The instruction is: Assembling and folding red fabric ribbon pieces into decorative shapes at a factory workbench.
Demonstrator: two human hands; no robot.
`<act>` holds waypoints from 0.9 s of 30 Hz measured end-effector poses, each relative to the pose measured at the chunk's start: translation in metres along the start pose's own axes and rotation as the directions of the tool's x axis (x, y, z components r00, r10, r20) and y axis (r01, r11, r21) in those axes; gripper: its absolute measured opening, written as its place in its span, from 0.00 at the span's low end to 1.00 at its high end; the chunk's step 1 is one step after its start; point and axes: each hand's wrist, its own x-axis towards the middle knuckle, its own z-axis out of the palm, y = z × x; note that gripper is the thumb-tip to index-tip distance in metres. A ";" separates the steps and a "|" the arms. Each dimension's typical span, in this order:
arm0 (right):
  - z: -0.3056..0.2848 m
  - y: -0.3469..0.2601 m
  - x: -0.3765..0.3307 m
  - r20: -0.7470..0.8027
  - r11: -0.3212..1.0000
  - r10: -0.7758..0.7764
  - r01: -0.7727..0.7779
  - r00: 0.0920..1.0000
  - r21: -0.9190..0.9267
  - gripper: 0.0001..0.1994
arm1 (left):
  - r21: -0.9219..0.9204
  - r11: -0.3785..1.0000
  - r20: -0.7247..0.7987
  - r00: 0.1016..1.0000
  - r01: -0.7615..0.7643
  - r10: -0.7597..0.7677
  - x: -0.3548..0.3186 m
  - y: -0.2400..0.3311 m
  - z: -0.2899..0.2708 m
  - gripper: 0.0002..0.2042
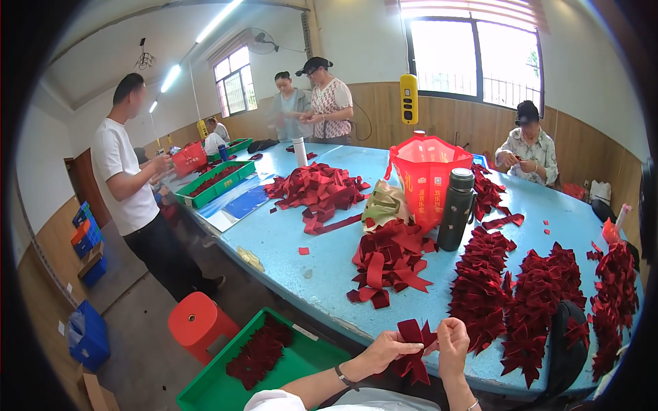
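Note:
My left hand [381, 352] pinches a dark red velvet ribbon bow [414, 333] between thumb and fingers, just off the table's near edge. Its pointed tails spread up and down past my fingertips. Against the bow's right side, my right hand [452, 340] is closed, with thumb and fingertips pressed together; whatever lies between them is too small to make out. Straight ahead lies a loose heap of cut red ribbon pieces [384, 264]. Long rows of finished-looking bows [480, 281] run along the table to the right of my hands.
A green tray [315, 357] with some bows sits at lower left, beside a red stool [199, 322]. On the blue table [288, 274] stand a dark green flask [456, 209], a red bag [428, 171] and a white bottle [299, 152]. Several people are around the table.

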 end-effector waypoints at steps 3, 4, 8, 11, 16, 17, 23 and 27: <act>-0.005 0.014 0.005 0.065 0.998 0.055 -0.056 0.996 0.021 0.07 | -0.073 0.997 0.067 0.998 -0.007 0.012 0.004 0.002 0.000 0.08; -0.008 0.024 0.007 0.111 0.998 0.033 -0.028 0.993 -0.048 0.08 | -0.073 0.997 0.065 0.998 -0.003 0.008 0.006 0.002 0.000 0.08; -0.010 0.029 0.011 0.128 0.997 0.038 -0.029 0.991 -0.067 0.10 | -0.042 0.999 0.065 0.998 -0.016 0.018 0.014 -0.001 -0.004 0.10; -0.008 0.030 0.014 0.096 0.998 0.057 -0.055 0.994 -0.024 0.11 | -0.103 0.995 0.070 0.998 0.011 -0.004 0.019 0.002 -0.007 0.11; -0.002 0.038 0.023 0.053 0.998 0.055 -0.055 0.997 0.003 0.10 | -0.103 0.994 0.067 0.997 0.047 -0.041 0.030 0.005 -0.018 0.11; -0.002 0.040 0.024 0.048 0.999 0.048 -0.048 0.998 -0.004 0.10 | -0.096 0.994 0.068 0.996 0.055 -0.048 0.031 0.006 -0.019 0.11; 0.001 0.043 0.022 0.086 0.987 -0.007 0.021 0.996 -0.162 0.06 | -0.051 0.997 0.051 0.997 0.059 -0.057 0.024 0.004 -0.027 0.10; 0.012 0.037 0.016 0.128 0.934 -0.076 0.116 0.989 -0.337 0.05 | -0.007 0.997 0.099 0.992 0.076 -0.075 0.011 0.020 -0.032 0.09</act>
